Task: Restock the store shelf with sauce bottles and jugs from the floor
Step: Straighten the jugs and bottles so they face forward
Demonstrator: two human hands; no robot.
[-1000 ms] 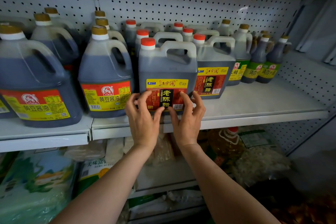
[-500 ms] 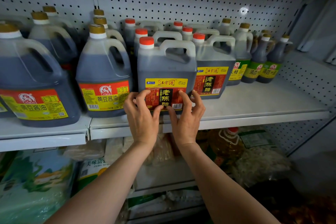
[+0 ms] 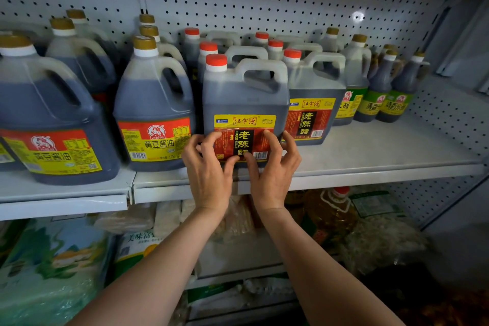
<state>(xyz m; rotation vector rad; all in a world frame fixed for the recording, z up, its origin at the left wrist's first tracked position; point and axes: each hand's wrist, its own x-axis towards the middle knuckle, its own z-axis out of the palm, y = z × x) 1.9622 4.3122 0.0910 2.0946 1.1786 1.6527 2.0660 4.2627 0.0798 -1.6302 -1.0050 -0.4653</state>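
Dark vinegar jug (image 3: 244, 103), red cap, yellow-red label, upright on shelf (image 3: 370, 156).

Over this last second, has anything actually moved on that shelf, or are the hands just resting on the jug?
Almost nothing has moved. The left hand and right hand still press their fingertips on the lower label of the red-capped vinegar jug at the shelf edge; the slight shift looks like the camera's, not the jug's. No grip was taken or let go. The neighbouring soy sauce jug stands as before.

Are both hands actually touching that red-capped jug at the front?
Touching. The head view shows fingertips of the left hand and right hand pressed against the label of the front red-capped jug.
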